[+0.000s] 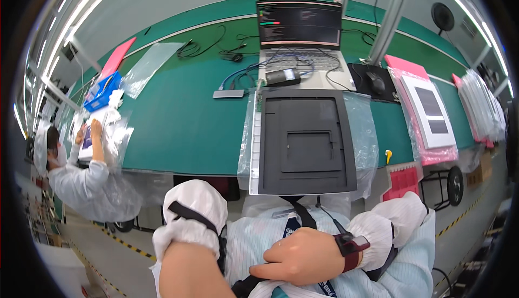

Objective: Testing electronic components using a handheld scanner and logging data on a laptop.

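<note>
My right hand (pixel 303 256) is held in front of my chest, its fingers curled by a black strap (pixel 249 285) and the pale striped clothing. What they grip is hidden. A dark red band with a black clip and cord (pixel 352 245) circles the right wrist. My left arm (pixel 192 265) bends back toward me past its white sleeve cover, and the left hand lies beyond the lower edge. In front of me, a dark grey panel (pixel 316 174) with a recessed square and a white side edge lies flat on a clear plastic bag (pixel 361 141). Neither hand touches it.
Behind the panel stands an open laptop (pixel 300 25) with a black cabled device (pixel 283 77) and a grey hub (pixel 228 94). A mouse (pixel 375 83) and white-framed panel (pixel 428 111) are at right. At left, another person (pixel 81 181) works beside a blue bin (pixel 102 91).
</note>
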`<control>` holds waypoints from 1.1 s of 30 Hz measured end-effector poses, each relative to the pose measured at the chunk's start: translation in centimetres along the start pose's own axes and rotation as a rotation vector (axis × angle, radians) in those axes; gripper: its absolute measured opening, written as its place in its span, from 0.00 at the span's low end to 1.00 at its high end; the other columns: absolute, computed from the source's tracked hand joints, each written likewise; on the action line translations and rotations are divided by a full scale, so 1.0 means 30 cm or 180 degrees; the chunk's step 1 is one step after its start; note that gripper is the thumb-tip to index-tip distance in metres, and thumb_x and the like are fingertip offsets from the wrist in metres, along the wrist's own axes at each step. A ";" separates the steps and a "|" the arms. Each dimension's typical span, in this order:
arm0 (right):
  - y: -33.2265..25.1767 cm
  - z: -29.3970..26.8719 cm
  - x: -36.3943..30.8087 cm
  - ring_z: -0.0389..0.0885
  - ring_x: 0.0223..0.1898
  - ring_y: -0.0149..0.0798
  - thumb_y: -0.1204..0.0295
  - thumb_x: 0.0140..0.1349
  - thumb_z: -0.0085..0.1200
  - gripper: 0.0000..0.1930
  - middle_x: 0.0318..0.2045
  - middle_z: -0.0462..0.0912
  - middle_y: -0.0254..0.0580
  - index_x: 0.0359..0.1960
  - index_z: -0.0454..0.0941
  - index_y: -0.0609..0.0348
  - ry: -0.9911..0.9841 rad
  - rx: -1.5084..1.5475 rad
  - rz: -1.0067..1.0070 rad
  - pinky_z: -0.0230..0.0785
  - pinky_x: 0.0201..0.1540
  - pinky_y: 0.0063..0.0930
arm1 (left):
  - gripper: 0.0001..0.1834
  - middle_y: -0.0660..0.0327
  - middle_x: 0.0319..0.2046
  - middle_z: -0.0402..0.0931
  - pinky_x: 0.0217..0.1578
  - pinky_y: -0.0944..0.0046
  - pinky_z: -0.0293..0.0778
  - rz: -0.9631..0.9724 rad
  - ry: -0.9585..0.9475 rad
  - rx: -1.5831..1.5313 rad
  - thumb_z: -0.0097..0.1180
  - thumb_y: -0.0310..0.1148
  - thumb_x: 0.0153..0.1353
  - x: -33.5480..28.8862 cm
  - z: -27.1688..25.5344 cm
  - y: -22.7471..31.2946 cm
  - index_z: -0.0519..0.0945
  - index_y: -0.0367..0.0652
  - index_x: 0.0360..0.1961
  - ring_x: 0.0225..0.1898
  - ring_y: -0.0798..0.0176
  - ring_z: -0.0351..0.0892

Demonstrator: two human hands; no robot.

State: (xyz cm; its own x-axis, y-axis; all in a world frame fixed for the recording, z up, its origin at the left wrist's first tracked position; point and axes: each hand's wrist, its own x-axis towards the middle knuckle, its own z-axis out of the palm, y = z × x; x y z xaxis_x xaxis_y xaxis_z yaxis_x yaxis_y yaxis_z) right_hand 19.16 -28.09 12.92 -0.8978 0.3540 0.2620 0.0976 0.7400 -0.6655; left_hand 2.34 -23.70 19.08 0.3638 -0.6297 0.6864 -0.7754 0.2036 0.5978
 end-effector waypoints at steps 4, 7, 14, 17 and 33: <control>0.015 0.022 0.003 0.77 0.21 0.37 0.74 0.51 0.49 0.16 0.20 0.71 0.36 0.43 0.72 0.55 0.0097 0.0160 0.0010 0.66 0.17 0.28 | 0.15 0.56 0.35 0.75 0.38 0.54 0.69 -0.0015 0.0187 0.0351 0.51 0.35 0.60 -0.004 0.036 0.014 0.73 0.38 0.45 0.37 0.55 0.75; 0.013 0.008 0.001 0.77 0.22 0.36 0.74 0.50 0.50 0.16 0.20 0.71 0.36 0.43 0.72 0.55 0.0091 -0.0112 -0.0064 0.65 0.17 0.27 | 0.14 0.56 0.34 0.75 0.37 0.53 0.69 -0.0039 0.0232 0.0518 0.51 0.36 0.60 -0.029 0.051 0.025 0.74 0.37 0.43 0.37 0.55 0.75; 0.063 -0.028 -0.070 0.73 0.25 0.33 0.71 0.49 0.51 0.18 0.20 0.70 0.32 0.45 0.72 0.52 0.0167 -0.0770 -0.0725 0.63 0.23 0.24 | 0.14 0.55 0.32 0.73 0.36 0.52 0.70 -0.0028 0.0754 0.0973 0.53 0.38 0.59 -0.168 0.111 0.037 0.76 0.36 0.36 0.36 0.55 0.75; 0.067 -0.035 -0.093 0.71 0.25 0.29 0.71 0.49 0.51 0.19 0.20 0.68 0.29 0.47 0.73 0.46 0.0303 -0.1064 -0.0747 0.60 0.25 0.21 | 0.09 0.54 0.36 0.74 0.39 0.47 0.71 -0.0218 0.0986 0.1261 0.53 0.33 0.59 -0.238 0.141 0.065 0.76 0.41 0.39 0.40 0.53 0.77; 0.078 -0.013 -0.040 0.69 0.31 0.34 0.66 0.51 0.52 0.17 0.26 0.68 0.33 0.43 0.72 0.52 0.0167 -0.0962 -0.1016 0.60 0.32 0.26 | 0.16 0.56 0.34 0.78 0.33 0.63 0.69 0.0246 0.0596 0.0975 0.37 0.34 0.67 -0.098 0.044 -0.002 0.79 0.42 0.40 0.38 0.57 0.78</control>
State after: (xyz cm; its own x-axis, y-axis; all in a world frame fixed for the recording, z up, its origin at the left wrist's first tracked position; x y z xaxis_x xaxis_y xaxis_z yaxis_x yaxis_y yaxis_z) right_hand 20.63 -26.57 11.31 -0.8811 0.1033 0.4616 -0.0529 0.9482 -0.3132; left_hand 0.65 -22.86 16.48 0.3643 -0.4673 0.8055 -0.9125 -0.0066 0.4089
